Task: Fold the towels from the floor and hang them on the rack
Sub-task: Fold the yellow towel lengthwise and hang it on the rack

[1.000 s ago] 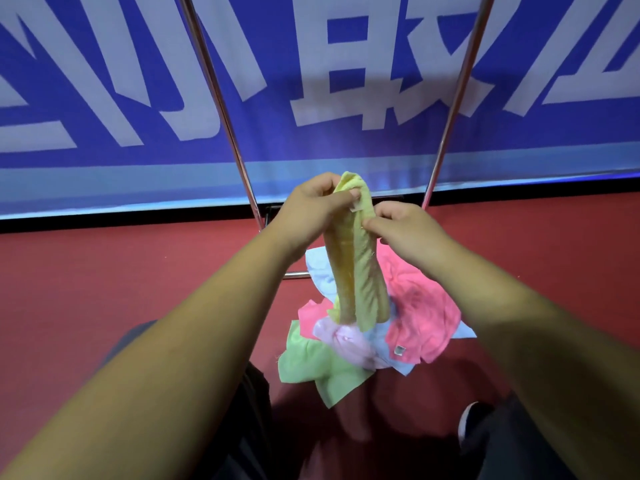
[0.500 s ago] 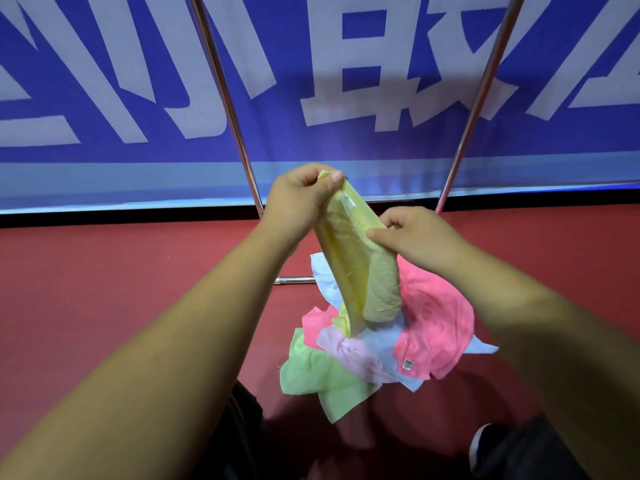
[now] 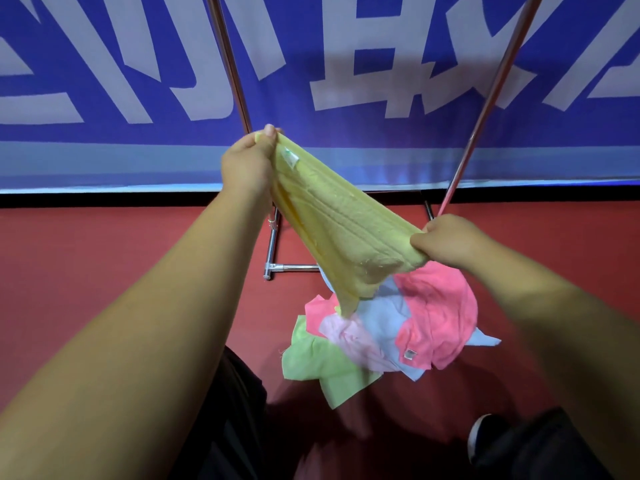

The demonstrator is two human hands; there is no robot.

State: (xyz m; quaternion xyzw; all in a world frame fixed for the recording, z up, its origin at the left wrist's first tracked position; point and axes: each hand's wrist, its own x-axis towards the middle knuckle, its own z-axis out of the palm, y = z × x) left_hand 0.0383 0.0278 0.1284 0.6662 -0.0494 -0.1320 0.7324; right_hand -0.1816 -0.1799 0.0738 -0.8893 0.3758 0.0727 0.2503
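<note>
A yellow towel (image 3: pixel 339 230) is stretched between my two hands above the floor. My left hand (image 3: pixel 247 168) pinches its upper corner, where a small white label shows. My right hand (image 3: pixel 446 240) grips the lower right corner. The towel's bottom tip hangs down onto a heap of towels (image 3: pixel 391 327) on the red floor: pink, light blue, pale pink and green ones. Two slanted metal poles of the rack (image 3: pixel 232 60) rise behind, and its base bar lies on the floor just beyond the heap.
A blue banner with large white characters (image 3: pixel 381 81) covers the wall behind the rack. Red floor (image 3: pixel 104 258) spreads to both sides. My dark trousers and one shoe (image 3: pixel 481 434) are at the bottom edge.
My hands have moved apart: the left rose up and left, the right went down and right. The yellow towel, bunched and hanging before, is now spread out between them.
</note>
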